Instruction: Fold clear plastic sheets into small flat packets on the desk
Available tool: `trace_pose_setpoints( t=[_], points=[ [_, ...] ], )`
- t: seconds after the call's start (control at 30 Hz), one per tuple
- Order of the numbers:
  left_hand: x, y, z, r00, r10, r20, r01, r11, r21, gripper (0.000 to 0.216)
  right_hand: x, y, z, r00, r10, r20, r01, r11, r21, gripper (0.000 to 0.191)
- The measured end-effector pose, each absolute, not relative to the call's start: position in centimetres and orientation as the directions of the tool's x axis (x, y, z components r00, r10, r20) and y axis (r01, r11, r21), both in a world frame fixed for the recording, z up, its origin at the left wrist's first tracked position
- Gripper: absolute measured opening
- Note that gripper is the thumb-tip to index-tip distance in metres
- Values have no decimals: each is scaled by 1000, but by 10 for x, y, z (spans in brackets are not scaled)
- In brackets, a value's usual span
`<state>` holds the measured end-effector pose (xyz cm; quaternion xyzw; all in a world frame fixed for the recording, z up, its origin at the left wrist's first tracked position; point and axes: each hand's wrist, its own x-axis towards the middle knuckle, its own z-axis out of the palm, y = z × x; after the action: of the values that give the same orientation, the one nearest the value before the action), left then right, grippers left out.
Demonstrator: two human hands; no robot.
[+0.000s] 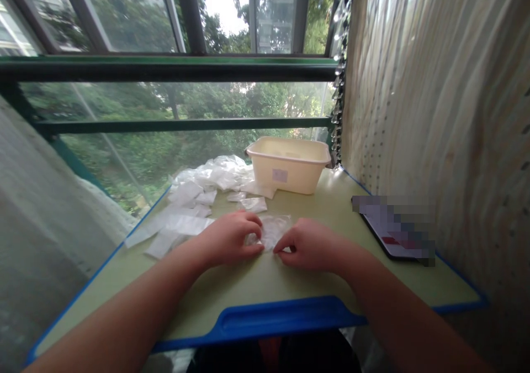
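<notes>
A small clear plastic bag (275,226) lies on the table between my hands. My left hand (238,235) curls over its left side, thumb and fingers bent around the edge. At the bag's near right edge, my right hand (306,243) has thumb and forefinger pinched together on the plastic. Whether anything is inside the bag I cannot make out. Just beyond lie a couple of small white packets (253,204). Behind my left hand spreads a heap of clear and white plastic bags (211,177).
A cream plastic tub (285,166) with a small label stands at the table's far side. To the right lies a dark-edged tablet or phone (389,235), partly blurred out. The pale green table (248,301) has a blue raised rim. Curtains hang at both sides, with a railed window ahead.
</notes>
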<state>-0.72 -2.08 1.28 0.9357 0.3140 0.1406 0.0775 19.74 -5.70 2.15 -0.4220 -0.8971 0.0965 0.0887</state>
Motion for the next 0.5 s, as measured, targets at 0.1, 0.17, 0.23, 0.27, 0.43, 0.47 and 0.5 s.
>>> trace_pose_setpoints(
  t=[0.1, 0.17, 0.23, 0.27, 0.43, 0.47, 0.5],
  points=[
    [-7, -20, 12, 777, 590, 218, 555, -806, 203, 15, 198, -58, 24, -613, 786, 83, 763, 616, -194, 27],
    [-7, -18, 11, 789, 576, 214, 545, -817, 191, 15, 199, -59, 26, -596, 799, 75, 781, 599, -174, 27],
    [-7, -17, 9, 796, 569, 204, 541, -822, 181, 17, 200, -60, 29, -592, 803, 64, 783, 592, -191, 27],
    [-7, -16, 8, 796, 572, 199, 544, -820, 177, 18, 200, -61, 30, -599, 799, 59, 774, 596, -213, 27],
    [-6, -14, 6, 725, 650, 227, 616, -760, 206, 18, 198, -66, 29, -644, 763, 53, 727, 632, -268, 33],
    [-6, -14, 5, 714, 659, 234, 620, -752, 224, 18, 197, -66, 27, -638, 768, 52, 738, 629, -245, 37],
    [-6, -14, 5, 708, 664, 242, 619, -747, 242, 17, 197, -66, 25, -628, 776, 49, 752, 622, -217, 40]
  ],
)
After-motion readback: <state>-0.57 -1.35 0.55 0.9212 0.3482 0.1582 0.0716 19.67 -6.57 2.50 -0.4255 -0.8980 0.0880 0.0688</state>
